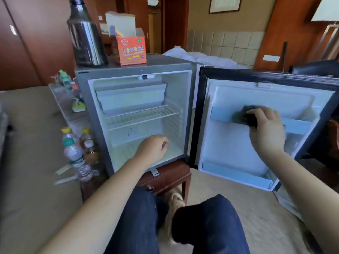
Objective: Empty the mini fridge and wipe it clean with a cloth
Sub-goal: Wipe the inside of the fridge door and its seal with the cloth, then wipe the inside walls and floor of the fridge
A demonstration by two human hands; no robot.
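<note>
The small grey mini fridge stands on a low dark wooden stand with its black-edged door swung wide open to the right, showing the white inner lining. The right hand grips a crumpled dark grey cloth, fingers curled over it, and presses it against the pale blue upper rail of the door's inside. The left hand is in front of the fridge's lower compartment, its fingers loosely curled and holding nothing. Inside the cabinet there are only a white wire shelf and, above it, a white plastic freezer box; no food or drink is on them. Several clear plastic bottles with yellow, green and white caps stand crowded together just left of the fridge, outside it. On the fridge's top sit a tall dark glossy bottle and, beside it on the right, an open orange cardboard box with printed lettering. The person's knees in dark blue trousers fill the lower middle of the view.
</note>
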